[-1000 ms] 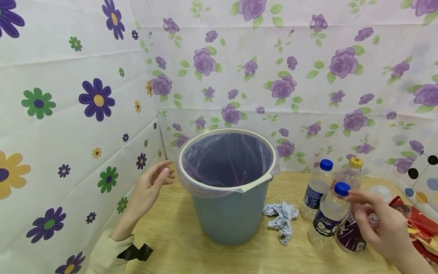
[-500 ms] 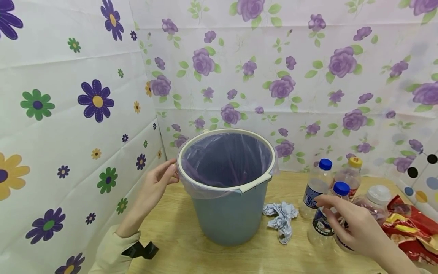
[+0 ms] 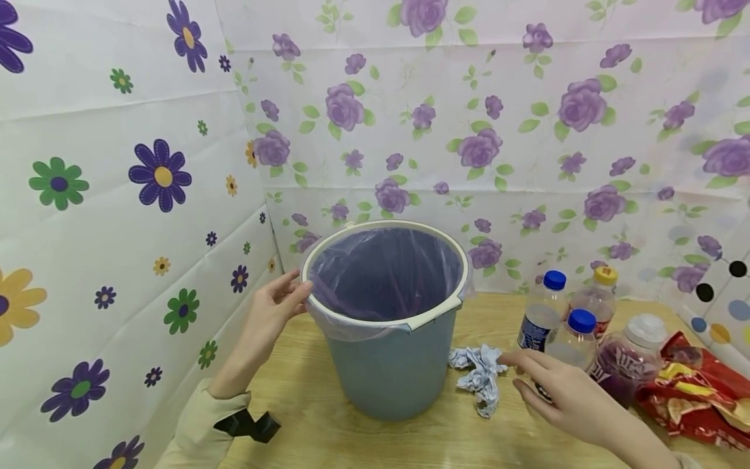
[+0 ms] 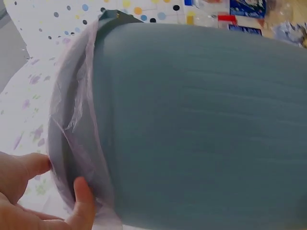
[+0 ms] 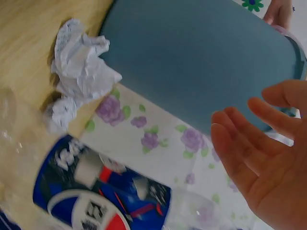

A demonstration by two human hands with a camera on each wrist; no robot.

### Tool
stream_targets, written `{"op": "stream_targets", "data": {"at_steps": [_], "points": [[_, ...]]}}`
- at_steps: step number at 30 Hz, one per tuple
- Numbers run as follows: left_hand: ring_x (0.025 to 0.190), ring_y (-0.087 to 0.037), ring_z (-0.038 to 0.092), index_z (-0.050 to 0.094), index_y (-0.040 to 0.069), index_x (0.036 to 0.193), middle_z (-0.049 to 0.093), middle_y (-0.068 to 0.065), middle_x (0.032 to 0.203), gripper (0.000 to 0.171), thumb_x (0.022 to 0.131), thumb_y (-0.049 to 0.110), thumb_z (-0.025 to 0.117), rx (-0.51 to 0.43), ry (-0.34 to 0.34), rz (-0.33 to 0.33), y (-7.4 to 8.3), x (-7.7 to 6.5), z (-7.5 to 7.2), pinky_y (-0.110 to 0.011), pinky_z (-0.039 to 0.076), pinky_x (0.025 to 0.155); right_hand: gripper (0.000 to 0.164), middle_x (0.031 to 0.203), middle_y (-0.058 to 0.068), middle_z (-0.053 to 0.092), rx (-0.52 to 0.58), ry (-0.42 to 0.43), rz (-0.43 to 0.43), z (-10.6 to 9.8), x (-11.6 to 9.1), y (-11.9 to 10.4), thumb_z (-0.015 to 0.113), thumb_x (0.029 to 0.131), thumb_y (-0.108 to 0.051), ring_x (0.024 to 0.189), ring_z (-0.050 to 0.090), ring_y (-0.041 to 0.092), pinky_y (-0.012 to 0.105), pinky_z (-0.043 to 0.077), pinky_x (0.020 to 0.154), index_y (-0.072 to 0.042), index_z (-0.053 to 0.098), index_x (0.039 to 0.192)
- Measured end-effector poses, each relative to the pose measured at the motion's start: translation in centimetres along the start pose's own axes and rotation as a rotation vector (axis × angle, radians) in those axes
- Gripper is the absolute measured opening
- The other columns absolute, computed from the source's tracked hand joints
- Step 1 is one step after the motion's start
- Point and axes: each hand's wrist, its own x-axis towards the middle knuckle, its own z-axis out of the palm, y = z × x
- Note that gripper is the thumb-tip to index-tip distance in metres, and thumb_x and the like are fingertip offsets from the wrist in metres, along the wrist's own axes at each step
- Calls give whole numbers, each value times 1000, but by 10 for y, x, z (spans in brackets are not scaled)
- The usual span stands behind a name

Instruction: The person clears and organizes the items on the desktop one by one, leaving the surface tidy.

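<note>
My left hand (image 3: 266, 319) is at the left side of a blue-grey trash bin (image 3: 389, 371) lined with a thin clear-purple bag (image 3: 340, 329). Its thumb lies at the top of the pale rim (image 4: 53, 139) and a finger on the outside, pinching the bagged edge. My right hand (image 3: 562, 391) hangs over the table with fingers relaxed and nothing in them. Its fingertips overlap the edge of crumpled paper (image 3: 483, 374) in the head view. In the right wrist view, the crumpled paper (image 5: 81, 67) appears apart from the fingers, beside the bin.
Behind the right hand stand clear plastic bottles with blue caps (image 3: 553, 280) and a yellow cap (image 3: 605, 275). A wide bottle with a white cap (image 3: 644, 331) leans beside a red snack packet (image 3: 697, 397). Flowered sheets (image 3: 410, 130) enclose the wooden table (image 3: 328, 436).
My right hand has moved left from the bottles toward the crumpled paper, uncovering the white-capped bottle and red packet. My left hand has moved right onto the bin's rim.
</note>
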Motion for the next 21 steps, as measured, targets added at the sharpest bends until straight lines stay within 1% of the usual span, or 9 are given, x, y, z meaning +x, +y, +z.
{"op": "stream_targets", "data": {"at_steps": [1, 3, 5, 8, 9, 11, 15, 18, 21], "points": [[86, 2, 63, 35, -4, 146, 56, -25, 121, 61, 97, 23, 59, -10, 0, -12, 0, 0, 0, -16, 56, 83, 55, 116, -6, 65, -7, -13, 7, 4, 0, 0, 74, 80, -2, 88, 65, 0, 10, 53, 65, -27, 57, 126], [88, 2, 63, 34, -4, 146, 56, -21, 119, 61, 97, 22, 59, -28, -4, -27, 0, 2, 0, -16, 56, 84, 52, 116, -4, 64, 1, -51, 25, 10, 1, 1, 74, 82, -5, 83, 64, -1, 14, 53, 61, -28, 56, 126], [89, 1, 63, 35, -5, 146, 57, -18, 116, 61, 97, 21, 60, -42, -6, -36, -1, 3, 0, -17, 56, 85, 51, 117, -6, 62, -9, -81, 44, 17, 2, 3, 74, 84, -10, 86, 63, 0, 17, 54, 62, -29, 55, 127], [91, 0, 64, 36, -5, 145, 57, -14, 114, 60, 96, 21, 60, -50, -11, -41, -1, 3, 0, -17, 56, 86, 49, 119, -9, 59, -29, -134, 69, 27, 3, 7, 73, 85, -17, 92, 61, 2, 22, 55, 66, -30, 54, 128], [92, -1, 64, 36, -5, 145, 57, -13, 113, 60, 96, 21, 60, -53, -13, -44, -1, 4, -1, -17, 56, 86, 49, 119, -10, 58, -40, -151, 78, 30, 3, 8, 74, 85, -20, 98, 61, 5, 24, 57, 70, -30, 54, 129], [93, -1, 64, 36, -5, 145, 56, -12, 113, 60, 96, 20, 60, -56, -17, -49, -1, 4, -1, -17, 56, 86, 50, 121, -9, 56, -44, -201, 96, 35, 3, 11, 73, 86, -23, 104, 60, 9, 29, 57, 75, -30, 53, 131], [94, -1, 63, 34, -5, 146, 54, -12, 113, 61, 97, 20, 59, -66, -25, -65, -1, 4, -1, -16, 55, 87, 51, 125, 2, 52, 59, -344, 160, 43, 2, 17, 68, 90, -23, 109, 57, 21, 35, 56, 76, -26, 48, 137], [93, 1, 63, 32, -5, 147, 52, -13, 116, 61, 97, 20, 58, -72, -34, -75, 0, 4, -2, -16, 55, 87, 52, 130, 13, 47, 166, -445, 217, 49, 1, 23, 64, 93, -23, 116, 53, 34, 45, 55, 80, -20, 44, 140], [94, 1, 63, 31, -4, 147, 52, -16, 120, 62, 97, 21, 58, -73, -43, -82, 0, 4, -3, -16, 55, 87, 55, 136, 23, 42, 226, -507, 275, 57, 0, 28, 64, 93, -24, 122, 46, 45, 57, 52, 84, -15, 42, 142]]}}
